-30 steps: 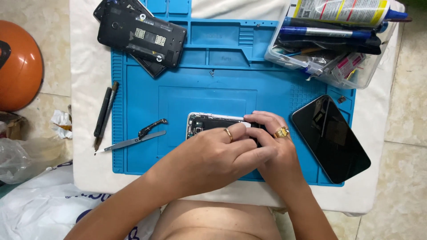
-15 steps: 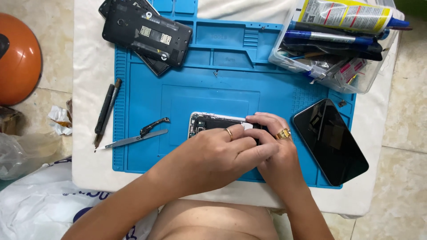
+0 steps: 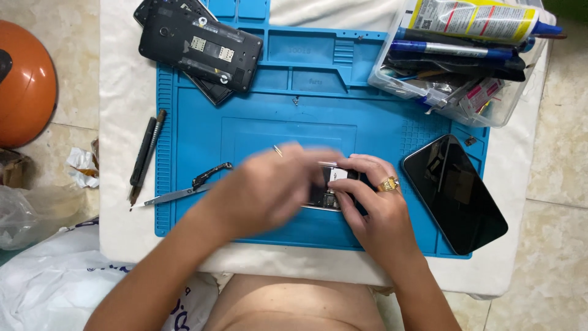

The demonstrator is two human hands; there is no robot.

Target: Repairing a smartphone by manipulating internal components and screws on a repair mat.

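An opened phone (image 3: pixel 334 184) with its insides showing lies on the blue work mat (image 3: pixel 288 92), near its front middle. My right hand (image 3: pixel 380 214), with a gold ring, grips the phone's right end with thumb and fingers. My left hand (image 3: pixel 263 190) is blurred by motion. It hovers over the phone's left half and hides it. Whether it holds anything does not show.
Metal tweezers (image 3: pixel 177 193) and two dark tools (image 3: pixel 144 156) lie to the left. A dismantled black phone (image 3: pixel 202 49) sits at the back left and a black screen panel (image 3: pixel 453 193) at the right. A clear box of tools (image 3: pixel 459 55) stands back right. An orange round object (image 3: pixel 24 86) is on the floor.
My left hand has lifted off the phone and swung left and up, now blurred. My right hand stays on the phone's right end.
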